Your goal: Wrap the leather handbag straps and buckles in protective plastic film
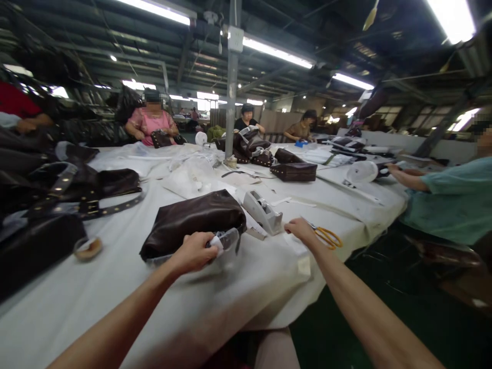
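Note:
A dark brown leather bag (192, 220) lies on the white-covered table (115, 287) in front of me. My left hand (194, 252) is closed on a clear plastic wrap (226, 240) bunched at the bag's near right corner. My right hand (302, 230) rests on the table beside yellow-handled scissors (326, 237); its fingers are curled near the blades, and whether it grips anything I cannot make out. A grey tape dispenser (263, 211) stands between the bag and my right hand.
More dark bags and studded straps (77, 195) pile up at the left. A small tape roll (88, 247) lies near them. Brown bags (294, 171) sit mid-table by a metal post (231, 102). Other people work around the table, one in teal (453, 200) at the right.

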`<move>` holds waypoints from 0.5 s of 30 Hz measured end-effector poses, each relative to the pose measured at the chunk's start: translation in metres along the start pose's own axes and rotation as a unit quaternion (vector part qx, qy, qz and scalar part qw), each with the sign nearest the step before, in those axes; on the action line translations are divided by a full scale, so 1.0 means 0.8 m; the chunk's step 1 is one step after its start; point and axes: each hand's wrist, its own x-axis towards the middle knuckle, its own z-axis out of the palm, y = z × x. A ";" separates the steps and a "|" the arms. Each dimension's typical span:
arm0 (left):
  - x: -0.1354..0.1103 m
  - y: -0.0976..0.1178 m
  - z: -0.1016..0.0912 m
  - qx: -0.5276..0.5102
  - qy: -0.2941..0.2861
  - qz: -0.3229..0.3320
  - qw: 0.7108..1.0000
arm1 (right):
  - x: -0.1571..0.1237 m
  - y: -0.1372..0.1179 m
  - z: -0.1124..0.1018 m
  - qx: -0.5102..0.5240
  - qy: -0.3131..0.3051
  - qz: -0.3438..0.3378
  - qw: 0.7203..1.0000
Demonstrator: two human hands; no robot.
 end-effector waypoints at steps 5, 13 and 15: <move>0.013 0.010 -0.010 -0.024 0.018 -0.005 1.000 | -0.079 -0.063 0.003 0.423 -0.120 -0.128 0.889; 0.019 0.006 0.013 0.082 0.027 0.049 0.995 | -0.148 -0.146 0.079 0.586 -0.199 -0.129 0.775; 0.017 0.004 0.017 0.080 0.024 0.052 0.995 | -0.146 -0.144 0.087 0.569 -0.176 -0.124 0.793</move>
